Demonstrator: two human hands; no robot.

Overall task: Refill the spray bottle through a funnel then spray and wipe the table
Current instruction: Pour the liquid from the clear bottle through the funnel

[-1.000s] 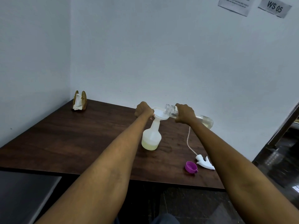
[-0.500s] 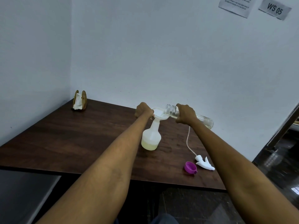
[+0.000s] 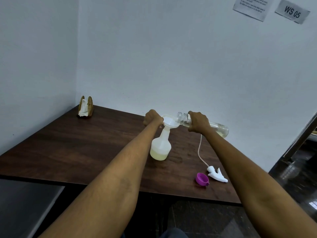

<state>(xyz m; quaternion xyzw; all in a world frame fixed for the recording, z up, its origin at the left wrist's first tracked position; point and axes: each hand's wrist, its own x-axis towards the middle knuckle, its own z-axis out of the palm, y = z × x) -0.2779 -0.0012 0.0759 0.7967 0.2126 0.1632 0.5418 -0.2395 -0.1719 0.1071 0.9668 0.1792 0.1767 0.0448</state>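
Observation:
A white translucent spray bottle [image 3: 160,148] stands on the dark wooden table [image 3: 85,148], with pale yellow liquid in its bottom part. A white funnel [image 3: 169,121] sits in its neck, and my left hand [image 3: 152,117] grips the funnel's rim. My right hand [image 3: 197,121] holds a clear bottle [image 3: 217,128] tipped almost level, its open mouth over the funnel. A little liquid lies in the clear bottle's lower end. The white spray head [image 3: 217,174] with its long tube lies on the table to the right.
A purple cap [image 3: 202,179] lies beside the spray head near the table's front edge. A wooden napkin holder [image 3: 85,107] with white tissue stands in the far left corner. White walls close the table at the back and left. Dark floor lies to the right.
Hardly anything has moved. Both hands keep their hold and the clear bottle stays tipped over the funnel.

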